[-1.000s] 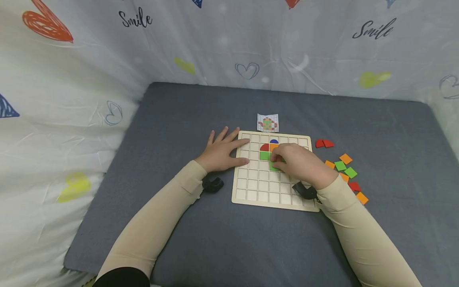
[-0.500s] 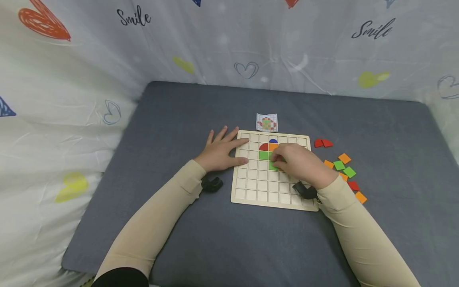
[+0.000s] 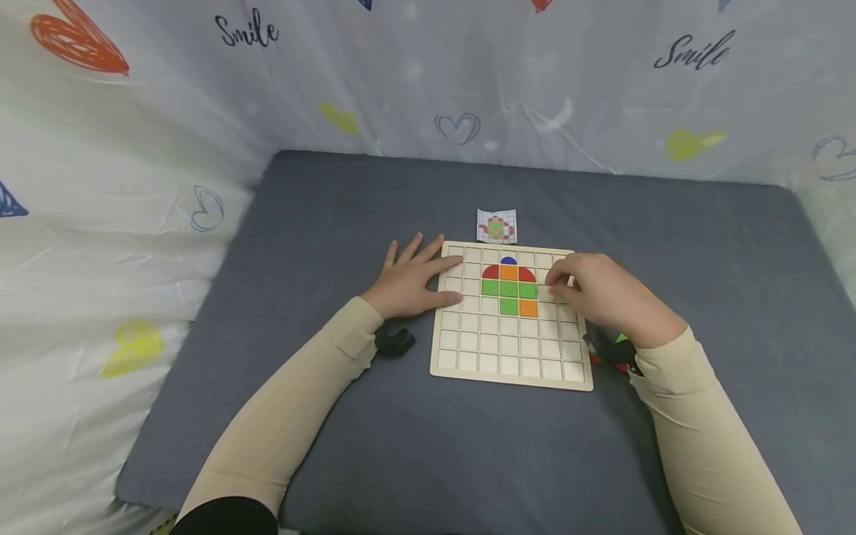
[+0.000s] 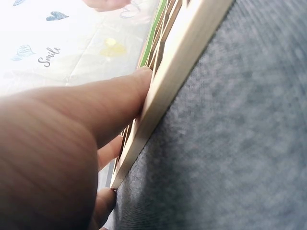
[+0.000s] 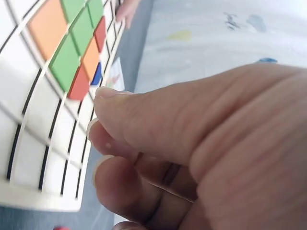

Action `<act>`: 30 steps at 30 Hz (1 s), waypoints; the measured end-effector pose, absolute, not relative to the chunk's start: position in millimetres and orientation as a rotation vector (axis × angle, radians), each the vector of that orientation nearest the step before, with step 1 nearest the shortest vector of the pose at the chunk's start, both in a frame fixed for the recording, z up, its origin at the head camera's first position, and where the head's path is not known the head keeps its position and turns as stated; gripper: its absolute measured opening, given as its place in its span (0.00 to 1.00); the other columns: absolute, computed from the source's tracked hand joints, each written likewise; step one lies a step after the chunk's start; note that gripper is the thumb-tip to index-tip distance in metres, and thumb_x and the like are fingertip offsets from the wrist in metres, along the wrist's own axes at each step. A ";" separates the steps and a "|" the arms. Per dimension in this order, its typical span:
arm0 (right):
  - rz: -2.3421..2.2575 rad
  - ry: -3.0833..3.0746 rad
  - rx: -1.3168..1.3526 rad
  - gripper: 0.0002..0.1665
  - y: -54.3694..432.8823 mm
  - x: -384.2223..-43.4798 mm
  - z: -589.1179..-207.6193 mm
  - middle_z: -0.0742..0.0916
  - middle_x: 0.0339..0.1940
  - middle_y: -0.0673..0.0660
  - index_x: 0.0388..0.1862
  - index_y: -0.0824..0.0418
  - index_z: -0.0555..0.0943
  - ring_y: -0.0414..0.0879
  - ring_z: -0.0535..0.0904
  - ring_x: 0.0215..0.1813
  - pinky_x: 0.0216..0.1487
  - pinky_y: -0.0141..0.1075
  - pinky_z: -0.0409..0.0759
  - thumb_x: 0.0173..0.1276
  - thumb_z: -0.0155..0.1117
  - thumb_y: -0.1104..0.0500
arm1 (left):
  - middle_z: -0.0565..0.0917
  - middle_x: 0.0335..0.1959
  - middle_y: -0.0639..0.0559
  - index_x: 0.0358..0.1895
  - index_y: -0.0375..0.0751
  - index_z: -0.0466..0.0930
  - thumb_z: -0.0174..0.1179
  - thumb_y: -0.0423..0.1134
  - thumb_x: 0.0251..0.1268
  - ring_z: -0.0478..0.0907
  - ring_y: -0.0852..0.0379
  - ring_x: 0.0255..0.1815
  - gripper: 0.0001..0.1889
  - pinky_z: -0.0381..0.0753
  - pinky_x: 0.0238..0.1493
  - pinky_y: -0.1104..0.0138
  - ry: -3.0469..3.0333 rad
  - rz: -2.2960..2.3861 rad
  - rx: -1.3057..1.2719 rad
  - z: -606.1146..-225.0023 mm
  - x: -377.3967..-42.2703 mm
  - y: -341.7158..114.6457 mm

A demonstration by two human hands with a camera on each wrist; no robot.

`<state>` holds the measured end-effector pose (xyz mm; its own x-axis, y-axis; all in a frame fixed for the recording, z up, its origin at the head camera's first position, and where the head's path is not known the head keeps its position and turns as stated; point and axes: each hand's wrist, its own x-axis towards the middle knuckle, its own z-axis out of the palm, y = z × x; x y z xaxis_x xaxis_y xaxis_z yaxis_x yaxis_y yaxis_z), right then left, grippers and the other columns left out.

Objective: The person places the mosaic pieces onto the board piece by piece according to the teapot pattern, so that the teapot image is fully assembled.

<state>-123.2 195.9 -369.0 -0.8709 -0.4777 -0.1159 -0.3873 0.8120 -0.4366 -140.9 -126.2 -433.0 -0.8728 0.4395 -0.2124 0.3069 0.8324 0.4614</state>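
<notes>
A wooden grid board point(image 3: 511, 375) lies on the table, with a cluster of coloured tiles in its upper middle cells. At the top of the cluster is a blue half-round tile point(image 3: 508, 261), then red rounded tiles either side of an orange one. Green square tiles point(image 3: 509, 289) fill the row below, and under them a green one sits beside an orange square tile point(image 3: 528, 307). My left hand point(image 3: 414, 279) rests spread on the board's left edge, thumb and index fingertip over the rim. Above the board's right side is my right hand point(image 3: 602, 293), fingers loosely bent, no tile showing between them.
A small printed card point(image 3: 497, 226) with a coloured grid picture lies just beyond the board's far edge. Loose tiles, among them a green one point(image 3: 622, 338), are mostly hidden under my right hand and wrist. A patterned curtain point(image 3: 535, 89) hangs behind the table.
My right hand has moved right from the tile cluster to the board's right side, uncovering a red, green and orange tile. It now covers the loose tiles. My left hand stays put.
</notes>
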 end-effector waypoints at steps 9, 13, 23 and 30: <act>-0.601 2.810 -0.550 0.07 221.5 -121.0 -367.2 0.89 0.41 0.58 0.46 0.64 0.88 0.50 0.81 0.39 0.38 0.43 0.79 0.74 0.69 0.63 | 0.43 0.89 0.55 0.83 0.69 0.59 0.58 0.72 0.70 0.28 0.45 0.88 0.41 0.18 0.81 0.41 2.703 0.617 0.574 -434.3 -141.2 -125.7; -0.609 2.794 -0.476 0.08 234.5 -120.8 -366.8 0.89 0.43 0.58 0.48 0.63 0.88 0.50 0.81 0.40 0.39 0.42 0.79 0.75 0.68 0.61 | 0.43 0.89 0.55 0.83 0.70 0.59 0.57 0.73 0.70 0.28 0.45 0.88 0.41 0.18 0.81 0.42 2.700 0.624 0.577 -434.7 -141.4 -126.1; -0.605 2.785 -0.345 0.13 262.7 -124.0 -367.5 0.88 0.41 0.60 0.51 0.66 0.86 0.50 0.80 0.35 0.34 0.42 0.78 0.74 0.71 0.58 | 0.43 0.89 0.55 0.83 0.70 0.60 0.58 0.72 0.70 0.28 0.45 0.88 0.41 0.18 0.81 0.42 2.708 0.617 0.573 -435.8 -141.6 -126.5; -0.561 2.686 -0.315 0.19 273.8 -128.4 -375.1 0.88 0.42 0.60 0.52 0.68 0.85 0.48 0.79 0.36 0.35 0.41 0.78 0.70 0.75 0.56 | 0.43 0.89 0.55 0.83 0.70 0.59 0.58 0.72 0.70 0.28 0.46 0.89 0.41 0.18 0.81 0.42 2.710 0.605 0.564 -435.2 -141.2 -125.3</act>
<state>-128.4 273.8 -375.1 -0.9039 -0.2890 -0.3154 -0.1385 0.8953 -0.4234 -141.2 -125.3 -435.2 -0.8755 0.4367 -0.2070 0.3072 0.8335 0.4593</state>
